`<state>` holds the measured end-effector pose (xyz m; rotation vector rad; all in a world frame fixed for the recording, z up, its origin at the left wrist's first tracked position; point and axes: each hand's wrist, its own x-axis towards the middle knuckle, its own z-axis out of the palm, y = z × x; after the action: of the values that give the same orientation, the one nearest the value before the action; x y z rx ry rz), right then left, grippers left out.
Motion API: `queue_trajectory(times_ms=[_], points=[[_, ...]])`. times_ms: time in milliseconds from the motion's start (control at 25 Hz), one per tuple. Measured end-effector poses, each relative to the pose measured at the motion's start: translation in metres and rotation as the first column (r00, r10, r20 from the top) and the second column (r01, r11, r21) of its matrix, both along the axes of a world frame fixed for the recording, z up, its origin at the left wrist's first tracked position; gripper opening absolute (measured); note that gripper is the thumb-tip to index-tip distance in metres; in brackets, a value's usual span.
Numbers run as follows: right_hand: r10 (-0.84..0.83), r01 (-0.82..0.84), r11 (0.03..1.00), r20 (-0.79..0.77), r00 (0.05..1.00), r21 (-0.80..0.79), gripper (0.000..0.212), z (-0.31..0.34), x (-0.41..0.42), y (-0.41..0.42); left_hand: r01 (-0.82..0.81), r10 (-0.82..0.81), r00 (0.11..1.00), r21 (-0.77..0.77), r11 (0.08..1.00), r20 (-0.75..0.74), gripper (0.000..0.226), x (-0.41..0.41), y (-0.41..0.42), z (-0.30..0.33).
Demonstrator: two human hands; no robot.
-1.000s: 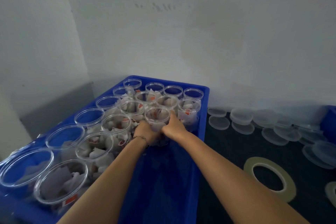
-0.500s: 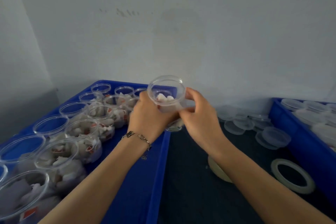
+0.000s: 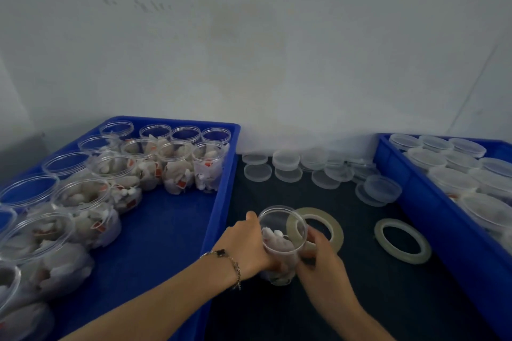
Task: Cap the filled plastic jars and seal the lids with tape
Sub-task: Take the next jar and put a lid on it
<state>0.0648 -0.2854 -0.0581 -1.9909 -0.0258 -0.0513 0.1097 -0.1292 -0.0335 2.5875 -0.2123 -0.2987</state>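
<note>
Down from chest height, the open filled jar (image 3: 281, 243) now sits low over the dark mat (image 3: 388, 299), just right of the left blue crate (image 3: 219, 202). I see my left hand (image 3: 246, 246) and right hand (image 3: 318, 260) both grasping its sides. Whether its base touches the mat I cannot tell. A tape roll (image 3: 329, 225) lies just behind; loose lids (image 3: 285, 166) lie farther back.

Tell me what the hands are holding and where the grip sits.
Both hold one open jar by its side wall: left hand on its left, right hand on its right.
</note>
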Motion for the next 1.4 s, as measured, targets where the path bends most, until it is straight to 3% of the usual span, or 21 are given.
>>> queue_trajectory(times_ms=[160,320,480,600,800,1000,1040,1080,1120,1200,1280,1400], points=[[0.034,-0.035,0.993,-0.009,0.999,-0.113,0.049,-0.008,0.014,-0.011,-0.013,0.01,0.998,-0.052,0.999,-0.064,0.076,0.003,0.004,-0.004],[-0.037,0.039,0.946,0.012,0.999,-0.322,0.029,-0.002,0.082,-0.027,0.006,-0.014,0.994,-0.076,0.997,-0.104,0.074,0.0,0.004,-0.003],[0.115,-0.048,0.808,0.077,0.99,-0.587,0.035,0.004,0.171,-0.007,0.004,-0.016,0.992,-0.099,0.995,-0.122,0.084,0.002,0.003,0.003],[0.243,-0.137,0.652,0.035,0.969,-0.746,0.043,-0.012,0.222,0.023,0.009,-0.021,0.984,-0.07,0.997,-0.174,0.081,0.005,0.001,0.005],[0.366,-0.193,0.403,-0.036,0.93,-0.895,0.057,-0.049,0.272,0.054,-0.014,-0.017,0.955,-0.104,0.994,-0.295,0.073,0.017,0.001,0.008],[0.387,-0.131,0.3,-0.005,0.922,-0.945,0.033,-0.056,0.262,0.048,-0.01,-0.02,0.971,-0.121,0.993,-0.239,0.076,0.012,0.003,0.007],[0.405,-0.135,0.34,0.016,0.914,-0.931,0.032,-0.055,0.251,0.046,-0.002,-0.026,0.974,-0.125,0.992,-0.226,0.077,0.009,0.003,0.007],[0.393,-0.12,0.44,0.07,0.917,-0.89,0.031,-0.051,0.238,0.043,0.005,-0.032,0.977,-0.127,0.992,-0.209,0.077,0.008,0.004,0.007],[0.325,-0.068,0.598,0.164,0.931,-0.799,0.03,-0.043,0.225,0.038,0.009,-0.032,0.982,-0.124,0.992,-0.187,0.076,0.006,0.004,0.008],[0.062,0.075,0.89,0.283,0.957,-0.45,0.026,-0.018,0.196,0.021,0.008,-0.026,0.989,-0.117,0.993,-0.149,0.075,0.004,0.006,0.008],[-0.133,0.178,0.975,0.285,0.949,-0.136,0.028,0.014,0.168,-0.004,0.007,-0.023,0.991,-0.116,0.993,-0.135,0.075,0.002,0.005,0.008],[-0.257,0.266,0.964,0.282,0.924,0.007,0.025,0.052,0.132,-0.037,0.003,-0.013,0.994,-0.096,0.995,-0.105,0.076,0.001,0.004,0.005]])
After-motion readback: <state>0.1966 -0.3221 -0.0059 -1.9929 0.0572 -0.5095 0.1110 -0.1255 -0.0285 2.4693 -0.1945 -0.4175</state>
